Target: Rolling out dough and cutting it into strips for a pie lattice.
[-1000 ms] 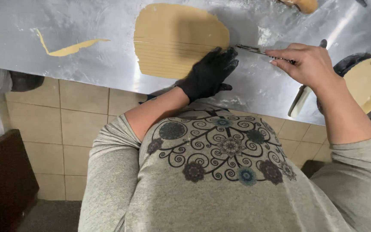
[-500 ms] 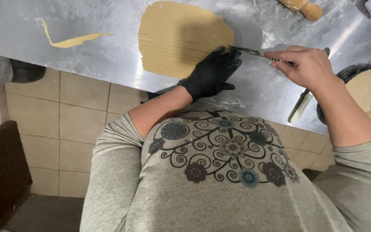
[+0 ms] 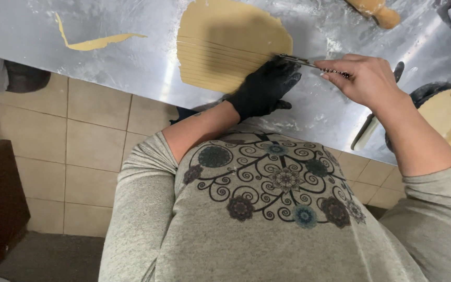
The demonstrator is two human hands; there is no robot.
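Observation:
A rolled-out sheet of pale yellow dough (image 3: pixel 230 39) lies on the floured steel table (image 3: pixel 131 62), its near half cut into narrow parallel strips. My left hand (image 3: pixel 264 89), in a black glove, rests flat on the table at the sheet's near right edge, fingertips touching the strips. My bare right hand (image 3: pixel 364 78) grips a thin metal cutting tool (image 3: pixel 301 61) whose tip meets the dough's right edge, just above the gloved fingers.
A loose trimmed strip of dough (image 3: pixel 92 42) lies at the far left. A wooden rolling pin (image 3: pixel 379 10) sits at the top right. A dough-lined pie dish (image 3: pixel 447 112) and a dark-handled tool (image 3: pixel 371 128) are at the right edge. Tiled floor lies below.
The view has shifted slightly. Both hands stay at the dough's right edge, the cutting tool still on it; my left hand has barely moved.

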